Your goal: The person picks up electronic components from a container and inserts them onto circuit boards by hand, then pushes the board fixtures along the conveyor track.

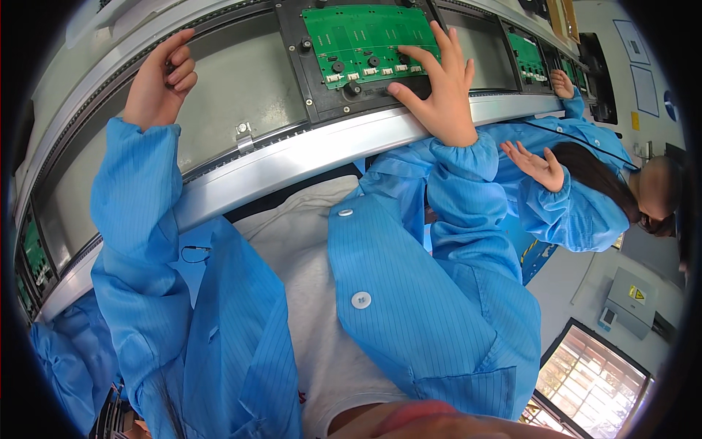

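A green circuit board [351, 33] lies in a black fixture [296, 66] on the conveyor line. White connectors and round black components [374, 62] run along its near edge. My right hand [450, 99] is over the board's right side with fingers spread. Its index fingertip is near a black component; whether it touches cannot be made out. To the left of the fixture, my left hand [155, 84] is raised above the grey conveyor bed, fingers curled around small black parts [170, 69]. The palm hides how many there are.
A silver rail [314, 143] with a small metal bracket [245, 137] borders the line in front of me. Further boards [526, 55] sit along it to the right and left. At right, a co-worker's hand [537, 167] is close to my right sleeve. Another blue sleeve [69, 351] shows at lower left.
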`<act>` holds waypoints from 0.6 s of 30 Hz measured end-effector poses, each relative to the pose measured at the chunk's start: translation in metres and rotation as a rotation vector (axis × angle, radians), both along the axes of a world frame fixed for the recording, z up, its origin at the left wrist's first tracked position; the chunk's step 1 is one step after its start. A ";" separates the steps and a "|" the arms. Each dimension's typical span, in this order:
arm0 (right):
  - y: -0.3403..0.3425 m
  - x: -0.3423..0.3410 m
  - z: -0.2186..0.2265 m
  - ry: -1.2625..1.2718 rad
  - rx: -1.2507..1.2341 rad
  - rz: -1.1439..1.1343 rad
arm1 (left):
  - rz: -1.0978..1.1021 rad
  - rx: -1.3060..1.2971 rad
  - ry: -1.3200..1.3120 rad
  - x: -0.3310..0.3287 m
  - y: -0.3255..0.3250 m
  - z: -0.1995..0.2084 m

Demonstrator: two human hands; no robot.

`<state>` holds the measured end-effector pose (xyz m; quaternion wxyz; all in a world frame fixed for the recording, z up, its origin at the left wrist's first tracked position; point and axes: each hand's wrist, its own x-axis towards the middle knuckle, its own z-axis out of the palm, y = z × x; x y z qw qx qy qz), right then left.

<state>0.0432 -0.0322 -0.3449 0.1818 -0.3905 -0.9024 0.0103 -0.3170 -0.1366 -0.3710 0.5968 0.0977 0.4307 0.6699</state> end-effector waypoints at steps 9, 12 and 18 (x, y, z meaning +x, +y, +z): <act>0.003 0.005 -0.005 0.022 -0.083 0.008 | 0.004 0.009 0.024 0.005 -0.001 0.004; -0.008 -0.003 0.004 0.067 -0.015 -0.001 | -0.019 0.034 0.002 0.008 0.000 0.005; -0.014 -0.031 0.015 -0.044 0.026 0.131 | -0.025 0.017 -0.009 0.007 -0.002 0.006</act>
